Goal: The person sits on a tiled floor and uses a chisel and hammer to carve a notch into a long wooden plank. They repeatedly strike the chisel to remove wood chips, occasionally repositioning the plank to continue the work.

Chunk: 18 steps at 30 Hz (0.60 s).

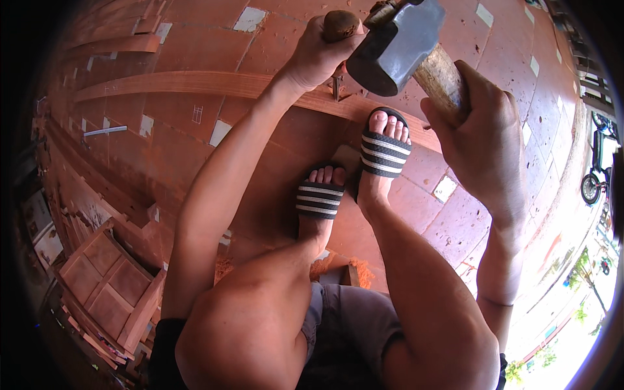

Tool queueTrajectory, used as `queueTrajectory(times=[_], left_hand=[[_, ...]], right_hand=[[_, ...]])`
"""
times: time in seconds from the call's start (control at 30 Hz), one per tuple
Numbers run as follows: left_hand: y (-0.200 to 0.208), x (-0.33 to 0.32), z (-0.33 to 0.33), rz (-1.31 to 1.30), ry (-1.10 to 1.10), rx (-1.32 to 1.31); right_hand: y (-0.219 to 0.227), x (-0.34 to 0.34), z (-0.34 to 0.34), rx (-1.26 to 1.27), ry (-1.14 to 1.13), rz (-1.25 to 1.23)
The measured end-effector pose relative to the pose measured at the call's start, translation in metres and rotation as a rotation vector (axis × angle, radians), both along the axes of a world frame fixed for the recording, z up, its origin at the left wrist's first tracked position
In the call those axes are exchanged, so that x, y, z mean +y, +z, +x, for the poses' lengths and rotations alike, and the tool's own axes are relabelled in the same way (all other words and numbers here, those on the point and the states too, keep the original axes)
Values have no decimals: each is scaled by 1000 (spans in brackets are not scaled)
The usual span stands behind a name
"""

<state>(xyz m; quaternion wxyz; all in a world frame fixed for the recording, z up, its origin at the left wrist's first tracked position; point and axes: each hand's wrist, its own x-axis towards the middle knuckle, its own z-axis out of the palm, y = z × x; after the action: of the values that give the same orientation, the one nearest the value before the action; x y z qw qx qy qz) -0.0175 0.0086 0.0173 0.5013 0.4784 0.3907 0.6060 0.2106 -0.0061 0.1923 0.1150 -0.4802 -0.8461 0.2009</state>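
Note:
My left hand (311, 62) is closed around a chisel (340, 26), whose round wooden handle end faces up. The metal blade comes out below my fist and reaches down to a long reddish wooden plank (175, 82); I cannot tell how deep its tip goes. My right hand (486, 140) grips the wooden handle of a club hammer (398, 49). Its heavy dark steel head is raised just right of the chisel's handle, with a gap to my left fist. My right foot, in a striped sandal (383, 154), rests at the plank's near edge.
Reddish floor tiles with small white inserts spread around me. A panelled wooden piece (107, 279) leans at lower left, beside stacked boards (97, 162). A light metal strip (105, 130) lies on the left. Sawdust (361, 273) lies under me. A two-wheeler (591, 185) stands far right.

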Motion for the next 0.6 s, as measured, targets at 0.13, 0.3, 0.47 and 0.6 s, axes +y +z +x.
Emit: queueTrajectory(times=[0.13,0.3,0.47,0.6], left_hand=[[3,-5,-3,-5,-89,-22],[0,-6,-6,11,-224,-43],[-3,-10,-13,40,-214,38],[-6,-18,-5,128,-87,317]], right_hand=[[0,-1,-3,-34,17,30],[4,-1,-4,-42,16,44],[9,7,-8,26,74,126],[-2,6,-21,13,36,23]])
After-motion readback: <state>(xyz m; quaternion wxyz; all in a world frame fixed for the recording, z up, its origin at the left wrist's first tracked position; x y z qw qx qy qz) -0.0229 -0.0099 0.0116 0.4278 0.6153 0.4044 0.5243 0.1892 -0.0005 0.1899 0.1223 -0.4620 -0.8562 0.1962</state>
